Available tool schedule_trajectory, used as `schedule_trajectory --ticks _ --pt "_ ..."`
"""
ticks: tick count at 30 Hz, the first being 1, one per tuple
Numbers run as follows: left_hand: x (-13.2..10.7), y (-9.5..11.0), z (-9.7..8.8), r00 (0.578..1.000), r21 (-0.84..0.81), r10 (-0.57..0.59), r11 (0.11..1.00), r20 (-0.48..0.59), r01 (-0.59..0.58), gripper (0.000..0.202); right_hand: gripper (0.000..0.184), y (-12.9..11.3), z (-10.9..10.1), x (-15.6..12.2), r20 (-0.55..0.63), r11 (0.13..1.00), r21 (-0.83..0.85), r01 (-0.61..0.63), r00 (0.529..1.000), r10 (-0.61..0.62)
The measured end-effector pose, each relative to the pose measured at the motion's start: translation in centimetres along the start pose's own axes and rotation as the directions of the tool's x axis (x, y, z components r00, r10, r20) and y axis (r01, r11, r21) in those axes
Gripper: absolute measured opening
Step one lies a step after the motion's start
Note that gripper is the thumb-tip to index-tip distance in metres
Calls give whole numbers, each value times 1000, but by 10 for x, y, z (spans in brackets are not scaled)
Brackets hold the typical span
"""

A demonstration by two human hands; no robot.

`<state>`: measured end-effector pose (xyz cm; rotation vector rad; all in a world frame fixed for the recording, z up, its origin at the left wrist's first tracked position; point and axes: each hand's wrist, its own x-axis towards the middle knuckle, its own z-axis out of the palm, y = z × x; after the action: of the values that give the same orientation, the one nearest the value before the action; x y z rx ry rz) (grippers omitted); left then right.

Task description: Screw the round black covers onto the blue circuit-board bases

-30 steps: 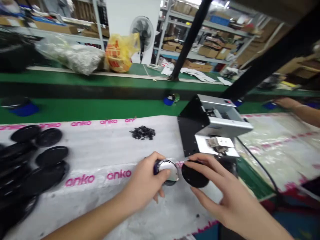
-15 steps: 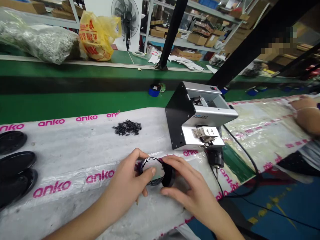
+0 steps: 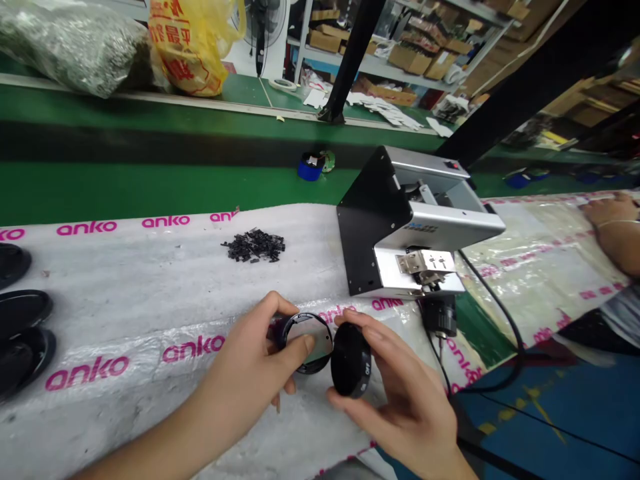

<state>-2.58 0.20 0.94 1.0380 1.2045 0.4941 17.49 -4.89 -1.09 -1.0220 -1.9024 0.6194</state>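
My left hand grips a round black part with a shiny silver face, thumb across its lower rim. My right hand holds a round black cap with small white lettering, tilted on edge just right of the silver-faced part. Both parts hover just above the white foam sheet printed with pink "anko". A small pile of tiny black pieces lies on the sheet beyond my hands.
A silver and black benchtop machine stands right of my hands, its black cable trailing off the bench edge. Black round lids lie at far left. Another person's arm rests at far right. A yellow bag sits behind the green conveyor.
My right hand brought the black cap over to the silver-faced part, then drew it slightly apart and tilted it on edge. The view dropped lower and shifted.
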Motion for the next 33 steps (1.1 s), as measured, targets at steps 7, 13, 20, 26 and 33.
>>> schedule_trajectory --ticks 7,13,20,26,33 --pt "0 -4 0 1000 -62 20 998 8 -19 26 77 -1 -1 -1 4 993 -41 -110 994 110" --pt "-1 -5 0 997 -95 71 993 16 -69 21 70 -15 -1 12 48 967 -202 -157 984 170" --pt "7 -16 -21 951 -311 143 949 276 -53 18 62 -16 5 33 225 946 -323 -3 971 80" --pt "13 -17 -42 872 -420 154 905 465 64 25 66 -8 0 39 314 957 -288 30 947 65" --pt "15 -17 -43 848 -455 164 885 504 99 20 67 -9 -3 43 393 943 -318 95 918 41"
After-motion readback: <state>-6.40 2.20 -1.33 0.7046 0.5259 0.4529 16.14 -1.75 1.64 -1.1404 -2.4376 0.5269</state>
